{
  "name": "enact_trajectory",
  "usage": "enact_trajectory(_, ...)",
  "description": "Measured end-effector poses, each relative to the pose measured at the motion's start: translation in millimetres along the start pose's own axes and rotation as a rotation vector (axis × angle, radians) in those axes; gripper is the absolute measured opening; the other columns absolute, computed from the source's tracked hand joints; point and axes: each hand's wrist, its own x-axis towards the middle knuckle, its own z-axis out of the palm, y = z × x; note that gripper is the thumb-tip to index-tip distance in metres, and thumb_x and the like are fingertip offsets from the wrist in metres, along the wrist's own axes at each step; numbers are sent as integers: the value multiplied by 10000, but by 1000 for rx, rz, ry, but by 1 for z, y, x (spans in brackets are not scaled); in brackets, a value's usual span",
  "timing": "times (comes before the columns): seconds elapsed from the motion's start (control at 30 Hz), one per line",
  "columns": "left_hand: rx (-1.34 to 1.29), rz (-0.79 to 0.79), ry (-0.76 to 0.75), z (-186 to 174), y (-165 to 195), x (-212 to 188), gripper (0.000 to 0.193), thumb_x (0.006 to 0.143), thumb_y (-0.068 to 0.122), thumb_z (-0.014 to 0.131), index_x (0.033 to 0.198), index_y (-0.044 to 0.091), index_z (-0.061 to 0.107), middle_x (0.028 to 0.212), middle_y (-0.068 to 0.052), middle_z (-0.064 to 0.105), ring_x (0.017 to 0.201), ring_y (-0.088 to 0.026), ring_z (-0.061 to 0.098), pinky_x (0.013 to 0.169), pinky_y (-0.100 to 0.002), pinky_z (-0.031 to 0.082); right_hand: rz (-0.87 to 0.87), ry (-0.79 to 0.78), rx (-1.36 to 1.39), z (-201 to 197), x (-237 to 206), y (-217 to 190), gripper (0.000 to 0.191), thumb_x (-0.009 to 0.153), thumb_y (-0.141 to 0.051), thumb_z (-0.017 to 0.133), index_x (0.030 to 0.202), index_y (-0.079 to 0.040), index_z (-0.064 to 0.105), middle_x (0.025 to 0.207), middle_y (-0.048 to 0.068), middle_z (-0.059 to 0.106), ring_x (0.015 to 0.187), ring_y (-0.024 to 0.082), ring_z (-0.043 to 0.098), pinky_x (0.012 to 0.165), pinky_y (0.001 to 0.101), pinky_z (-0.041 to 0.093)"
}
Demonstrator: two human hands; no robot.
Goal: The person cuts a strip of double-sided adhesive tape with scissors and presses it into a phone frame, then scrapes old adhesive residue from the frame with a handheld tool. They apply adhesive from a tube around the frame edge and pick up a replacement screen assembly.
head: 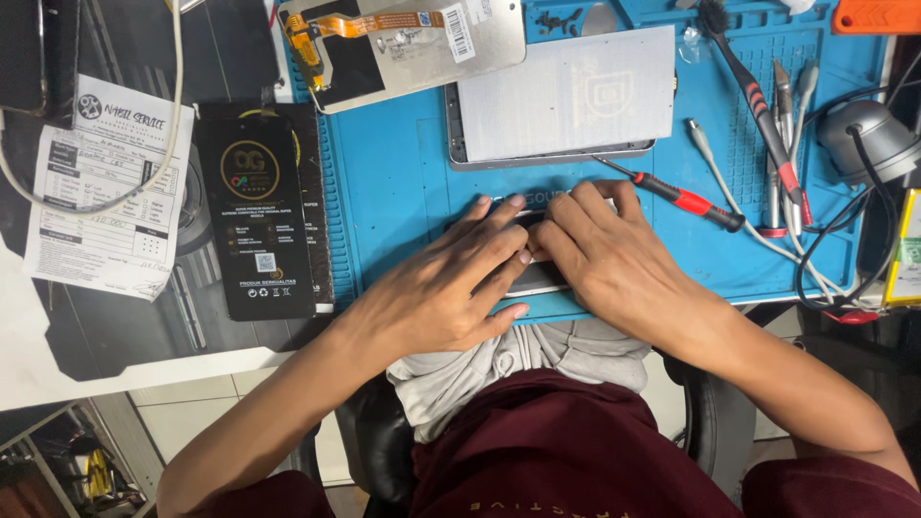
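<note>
Both of my hands lie flat over a phone (pixel 534 278) at the near edge of the blue work mat (pixel 403 182). My left hand (pixel 451 283) covers its left part, fingers spread and pressing down. My right hand (pixel 604 259) covers the right part, fingers pointing left and meeting the left hand's fingertips. Only a grey strip of the phone shows between and below the hands. Neither hand grips anything.
A grey back cover (pixel 566 96) and a display panel with an orange flex cable (pixel 403 43) lie at the mat's far side. A red-handled screwdriver (pixel 686 200), tweezers and tools (pixel 782 144) sit right. A black box (pixel 257 216) and a paper form (pixel 106 192) lie left.
</note>
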Motion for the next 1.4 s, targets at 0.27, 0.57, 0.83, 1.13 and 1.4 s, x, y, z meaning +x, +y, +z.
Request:
enact_trajectory(0.27, 2, -4, -4, -2, 3, 0, 451, 970, 298, 741, 1156, -111, 699, 1285, -220, 574, 1414, -414, 489, 1224, -557, 403, 11, 39, 195, 4, -10, 8, 240, 771, 4, 661, 999, -58, 621, 958, 89, 514, 982, 297, 523, 876, 449, 407)
enact_trajectory(0.57, -21, -10, -1, -3, 2, 0, 445, 963, 288, 751, 1147, -114, 700, 1267, -204, 570, 1423, -408, 483, 1230, -551, 401, 49, 37, 367, -3, -21, 19, 266, 772, 88, 680, 1010, -18, 622, 951, 104, 534, 937, 314, 527, 832, 424, 457)
enact_trajectory(0.83, 2, -34, -4, -5, 4, 3, 448, 928, 300, 772, 1168, -72, 701, 1289, -206, 553, 1406, -384, 502, 1235, -520, 403, 103, 177, 575, -8, -38, 25, 215, 853, 149, 593, 1007, 4, 555, 1055, 131, 591, 954, 260, 592, 985, 406, 504)
enact_trajectory(1.13, 56, -68, -59, -4, 8, 10, 438, 909, 324, 780, 1163, -24, 698, 1344, -178, 550, 1392, -333, 522, 1198, -471, 448, 206, 375, 689, 7, -54, 16, 147, 933, 121, 645, 1021, 20, 584, 968, 137, 674, 904, 240, 687, 811, 342, 556)
enact_trajectory(1.4, 42, -87, 1, -7, 9, 17, 354, 936, 272, 774, 1115, -29, 719, 1366, -185, 505, 1302, -317, 585, 1134, -450, 530, 74, 328, 166, 5, -47, 10, 367, 773, 58, 723, 1125, -45, 736, 950, 109, 601, 905, 281, 603, 765, 415, 501)
